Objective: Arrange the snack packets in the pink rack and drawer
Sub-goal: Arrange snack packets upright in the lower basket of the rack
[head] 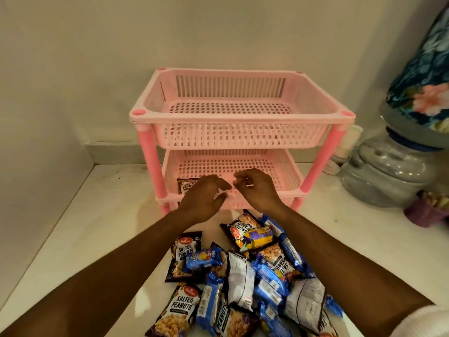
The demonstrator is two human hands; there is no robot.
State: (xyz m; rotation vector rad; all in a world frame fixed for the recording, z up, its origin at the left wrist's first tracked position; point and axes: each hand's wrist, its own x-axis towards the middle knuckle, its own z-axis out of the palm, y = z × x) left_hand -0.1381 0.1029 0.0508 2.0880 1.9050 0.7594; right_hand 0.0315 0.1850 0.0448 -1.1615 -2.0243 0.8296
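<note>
A pink two-tier rack (239,119) stands on the white surface against the wall. Its top basket holds nothing. One dark salted-peanuts packet (186,186) lies in the lower basket (286,173) at the left. My left hand (206,198) hovers at the lower basket's front edge, fingers spread and relaxed, partly covering that packet. My right hand (257,188) is beside it, fingers loosely curled, holding nothing. A heap of snack packets (245,276), dark peanut bags and blue biscuit packs, lies in front of the rack between my forearms.
A large clear water bottle on a dispenser (393,171) with a floral cloth cover (422,81) stands at the right. A small purple object (425,212) sits near it. Walls close off the back and the left.
</note>
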